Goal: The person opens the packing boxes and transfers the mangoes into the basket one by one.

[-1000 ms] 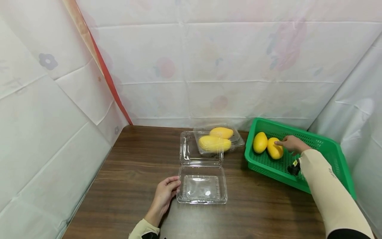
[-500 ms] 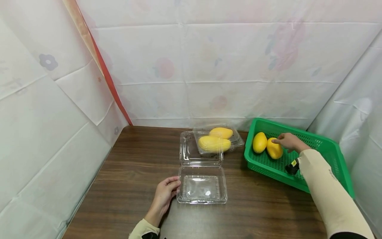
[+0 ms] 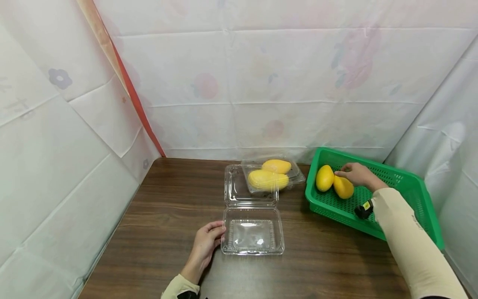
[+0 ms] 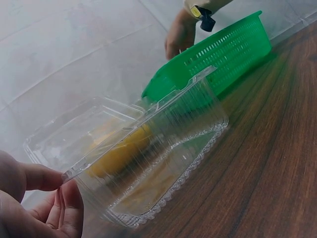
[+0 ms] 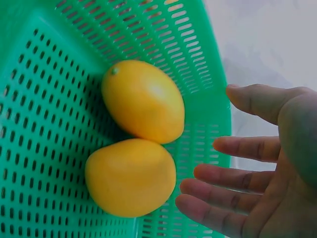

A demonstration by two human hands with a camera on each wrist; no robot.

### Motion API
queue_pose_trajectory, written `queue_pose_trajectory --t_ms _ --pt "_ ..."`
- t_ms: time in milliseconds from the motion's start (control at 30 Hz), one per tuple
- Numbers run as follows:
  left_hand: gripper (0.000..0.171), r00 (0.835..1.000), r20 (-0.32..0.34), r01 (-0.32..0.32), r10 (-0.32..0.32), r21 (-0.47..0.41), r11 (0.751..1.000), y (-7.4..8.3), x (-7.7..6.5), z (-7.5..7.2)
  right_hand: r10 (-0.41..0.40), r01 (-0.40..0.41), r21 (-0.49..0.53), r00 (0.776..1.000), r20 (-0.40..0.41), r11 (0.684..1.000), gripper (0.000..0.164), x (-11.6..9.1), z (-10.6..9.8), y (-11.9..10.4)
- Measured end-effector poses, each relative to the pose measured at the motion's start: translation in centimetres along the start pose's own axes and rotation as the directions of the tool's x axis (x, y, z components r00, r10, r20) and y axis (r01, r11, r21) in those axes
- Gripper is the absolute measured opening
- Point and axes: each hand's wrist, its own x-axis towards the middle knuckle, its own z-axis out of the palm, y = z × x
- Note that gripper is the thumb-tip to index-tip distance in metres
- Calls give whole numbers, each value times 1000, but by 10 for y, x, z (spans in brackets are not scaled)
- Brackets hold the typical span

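Note:
My left hand (image 3: 205,243) pinches the left rim of a clear plastic clamshell box (image 3: 252,232), its lid (image 3: 233,187) folded back. In the left wrist view, thumb and forefinger grip the corner of that box (image 4: 168,148). At the right, my right hand (image 3: 360,174) hovers inside the green basket, above two yellow mangoes. One mango (image 3: 325,179) lies at the left end; the other mango (image 3: 343,187) is partly covered by the fingers. From the right wrist, the hand (image 5: 247,173) shows spread fingers, apart from the upper mango (image 5: 143,101) and lower mango (image 5: 131,177).
Behind the lid sits another clear box (image 3: 296,176) with yellow mangoes (image 3: 276,166) inside. The green perforated basket (image 3: 429,207) takes up the table's right side. White printed sheets (image 3: 179,83) hang behind and at both sides of the brown table (image 3: 160,216).
My right hand has shifted slightly left in the basket, its fingers now over the top of the right mango. The left hand and its box have stayed put.

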Motion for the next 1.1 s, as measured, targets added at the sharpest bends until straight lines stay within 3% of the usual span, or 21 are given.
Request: queue_pose_trajectory --t_ms 867,1100 --pt "32 1000 4 -4 4 0 1000 1 -2 1 -128 133 30 984 -125 991 67 -10 13 -44" --pt "32 1000 -4 1 -1 1 1000 2 -3 2 -159 167 38 975 -155 985 60 -15 17 -62"
